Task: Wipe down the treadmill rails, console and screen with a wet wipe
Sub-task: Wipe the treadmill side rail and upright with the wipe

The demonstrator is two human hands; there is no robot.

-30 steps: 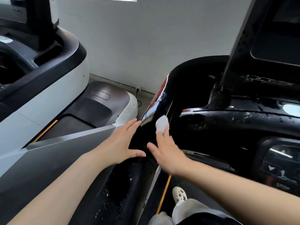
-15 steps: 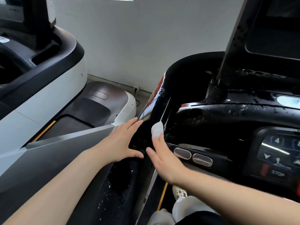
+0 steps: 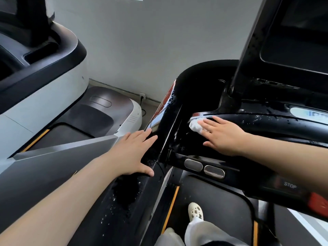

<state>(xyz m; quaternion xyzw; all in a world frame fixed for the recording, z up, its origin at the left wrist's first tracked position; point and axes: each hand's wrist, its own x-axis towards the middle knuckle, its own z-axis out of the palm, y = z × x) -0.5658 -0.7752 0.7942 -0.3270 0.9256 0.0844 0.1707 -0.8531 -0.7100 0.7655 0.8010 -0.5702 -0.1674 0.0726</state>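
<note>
A: Start at the left. What stands there?

B: A second treadmill (image 3: 44, 89), white and grey, well apart from the work. Next comes the left hand (image 3: 134, 153), laid flat on the glossy black left rail (image 3: 159, 121) with fingers straight and slightly spread, the thumb lying along the rail's inner edge. It holds nothing; I judge it a brace.

A: And the wipe?

B: The wet wipe (image 3: 195, 126) is a small white wad on the left end of the black console (image 3: 266, 125), just where the console meets the rail. The right hand (image 3: 225, 135) presses it down with straight, flat fingers; only the fingertips cover it, so the wad peeks out to the left.

A: So which step is this?

B: The console, I judge. Droplets speckle its surface farther right, and the rail shows specks too.

A: What does the next move call for?

B: Probably a sweep rightward along the console with steady pressure, keeping the wad under the fingers. The screen (image 3: 301, 41), above at the right, looks untouched.
</note>
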